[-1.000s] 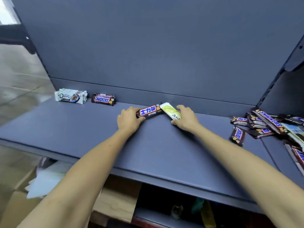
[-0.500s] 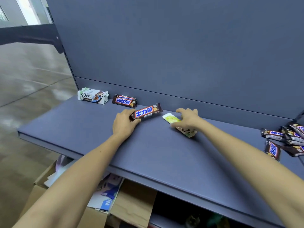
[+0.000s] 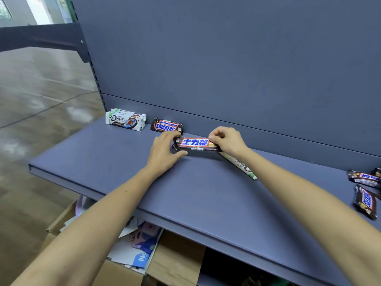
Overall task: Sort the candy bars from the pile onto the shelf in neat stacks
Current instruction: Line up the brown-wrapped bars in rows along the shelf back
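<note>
Over the shelf, left hand pinches the Snickers bar at 9 o'clock. Right hand grips it at 3 o'clock.

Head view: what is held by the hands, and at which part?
The Chinese-lettered Snickers bar, held by both: left hand at its left end, right hand pinching its right end.

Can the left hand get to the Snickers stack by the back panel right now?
Likely yes: the Snickers stack sits just beyond the left hand, nothing between. That hand grips one end of the long bar, though, so it would need to let go.
</note>
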Available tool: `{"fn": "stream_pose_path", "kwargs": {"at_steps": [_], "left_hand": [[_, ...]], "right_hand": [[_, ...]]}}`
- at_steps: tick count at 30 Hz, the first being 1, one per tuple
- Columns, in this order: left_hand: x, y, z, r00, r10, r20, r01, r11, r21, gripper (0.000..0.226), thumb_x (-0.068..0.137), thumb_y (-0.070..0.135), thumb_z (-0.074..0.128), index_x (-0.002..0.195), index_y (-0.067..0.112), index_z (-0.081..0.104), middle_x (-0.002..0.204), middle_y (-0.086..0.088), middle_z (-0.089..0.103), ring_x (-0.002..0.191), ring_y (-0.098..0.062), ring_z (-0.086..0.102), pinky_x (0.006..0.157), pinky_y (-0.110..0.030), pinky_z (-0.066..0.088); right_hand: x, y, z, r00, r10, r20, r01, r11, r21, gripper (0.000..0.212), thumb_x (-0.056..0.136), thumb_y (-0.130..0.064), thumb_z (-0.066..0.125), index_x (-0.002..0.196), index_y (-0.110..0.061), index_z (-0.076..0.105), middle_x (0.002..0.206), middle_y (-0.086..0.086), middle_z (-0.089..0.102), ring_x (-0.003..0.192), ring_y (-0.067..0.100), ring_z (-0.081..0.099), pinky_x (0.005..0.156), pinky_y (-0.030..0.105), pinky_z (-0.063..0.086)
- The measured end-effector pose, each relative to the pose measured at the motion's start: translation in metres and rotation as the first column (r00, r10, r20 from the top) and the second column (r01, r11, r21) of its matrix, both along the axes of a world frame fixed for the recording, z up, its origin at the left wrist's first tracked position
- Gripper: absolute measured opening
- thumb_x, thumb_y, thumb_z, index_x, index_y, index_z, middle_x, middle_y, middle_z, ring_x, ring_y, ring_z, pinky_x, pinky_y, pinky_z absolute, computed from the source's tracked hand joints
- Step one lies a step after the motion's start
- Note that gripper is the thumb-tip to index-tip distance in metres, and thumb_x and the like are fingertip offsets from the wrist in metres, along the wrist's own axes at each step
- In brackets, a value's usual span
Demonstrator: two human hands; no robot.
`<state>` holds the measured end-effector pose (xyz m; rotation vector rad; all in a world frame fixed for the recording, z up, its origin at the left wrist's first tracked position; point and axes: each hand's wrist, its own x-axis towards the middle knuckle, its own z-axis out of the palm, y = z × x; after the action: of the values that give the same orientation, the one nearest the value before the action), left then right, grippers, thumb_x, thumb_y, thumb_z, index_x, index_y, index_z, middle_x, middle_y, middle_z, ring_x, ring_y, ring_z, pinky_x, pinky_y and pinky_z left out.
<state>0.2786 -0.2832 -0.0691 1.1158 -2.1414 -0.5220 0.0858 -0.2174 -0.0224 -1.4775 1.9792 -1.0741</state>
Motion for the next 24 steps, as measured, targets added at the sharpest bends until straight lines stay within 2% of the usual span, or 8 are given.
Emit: {"fn": "stream_pose_path", "kwargs": {"at_steps": [3,5,7,10,14,18,20,24], "left_hand": [[0.003,0.000,-0.001,0.992,0.045,0.122,-0.033,0.995,-0.093,0.059,0.077,0.034,0.072,0.130,0.022,0.048,0.135,0.005,0.046,0.120,-0.024,0.038,0.094,-0.032,0.032],[0.002,0.001,-0.001,0.980,0.058,0.189,-0.001,0.956,-0.292,0.058,0.074,0.040,0.071,0.126,0.022,0.052,0.131,0.004,0.053,0.114,-0.021,0.037,0.087,-0.038,0.039],[-0.004,0.001,-0.003,0.981,0.063,0.182,0.028,0.887,-0.460,0.058,0.067,0.045,0.068,0.117,0.019,0.059,0.117,0.002,0.063,0.101,-0.019,0.037,0.072,-0.038,0.047],[-0.020,0.004,-0.001,0.991,0.071,0.112,-0.006,0.868,-0.497,0.046,0.074,0.043,0.062,0.112,0.016,0.064,0.106,0.000,0.068,0.093,-0.020,0.045,0.063,-0.033,0.047],[-0.029,0.012,0.019,0.982,0.106,-0.157,-0.108,0.994,-0.004,0.017,0.092,0.028,0.052,0.081,0.018,0.060,0.070,-0.002,0.059,0.071,-0.021,0.048,0.063,-0.029,0.035],[-0.031,0.011,0.034,0.762,0.181,-0.621,0.213,0.836,0.506,0.019,0.095,0.021,0.051,0.077,0.020,0.059,0.074,0.002,0.060,0.068,-0.010,0.057,0.065,-0.020,0.049],[-0.034,0.012,0.037,0.646,0.236,-0.726,0.369,0.736,0.567,0.017,0.097,0.019,0.048,0.083,0.018,0.058,0.083,0.000,0.062,0.074,-0.010,0.060,0.064,-0.015,0.052],[-0.035,0.017,0.039,0.564,0.269,-0.780,0.467,0.675,0.571,0.018,0.098,0.014,0.043,0.086,0.015,0.056,0.086,-0.001,0.063,0.066,-0.003,0.066,0.066,-0.014,0.054]], "right_hand": [[0.004,-0.007,-0.003,0.993,-0.081,0.083,0.082,0.996,-0.016,0.010,0.086,-0.019,0.061,0.077,-0.017,0.064,0.071,-0.006,0.062,0.066,0.009,0.054,0.063,0.023,0.046],[0.008,-0.012,-0.004,0.985,-0.114,0.129,0.117,0.993,-0.013,0.012,0.084,-0.025,0.064,0.077,-0.016,0.065,0.074,-0.005,0.063,0.066,0.007,0.055,0.062,0.020,0.046],[0.014,-0.017,-0.003,0.972,-0.123,0.203,0.129,0.992,-0.017,0.015,0.082,-0.026,0.067,0.072,-0.016,0.065,0.075,-0.003,0.065,0.066,0.011,0.058,0.068,0.026,0.053],[0.027,-0.017,0.006,0.947,-0.057,0.316,0.072,0.997,-0.036,0.020,0.086,-0.025,0.064,0.069,-0.015,0.063,0.073,-0.001,0.063,0.069,0.014,0.059,0.062,0.021,0.056],[0.032,-0.013,0.017,0.847,0.064,0.528,-0.056,0.998,-0.030,0.033,0.097,-0.040,0.040,0.102,-0.013,0.059,0.085,-0.002,0.063,0.072,0.013,0.060,0.061,0.019,0.053],[0.023,-0.012,0.009,0.917,0.012,0.399,-0.047,0.996,0.076,0.038,0.096,-0.046,0.040,0.116,-0.018,0.055,0.107,-0.002,0.060,0.093,0.017,0.059,0.080,0.029,0.051],[0.024,-0.009,0.003,0.915,0.041,0.402,-0.090,0.991,0.103,0.032,0.094,-0.042,0.046,0.111,-0.017,0.058,0.105,0.004,0.062,0.090,0.018,0.060,0.085,0.035,0.052],[0.026,-0.003,0.001,0.925,0.123,0.360,-0.173,0.979,0.111,0.016,0.093,-0.025,0.054,0.102,-0.014,0.061,0.081,0.003,0.059,0.068,0.012,0.057,0.066,0.021,0.048]]}}
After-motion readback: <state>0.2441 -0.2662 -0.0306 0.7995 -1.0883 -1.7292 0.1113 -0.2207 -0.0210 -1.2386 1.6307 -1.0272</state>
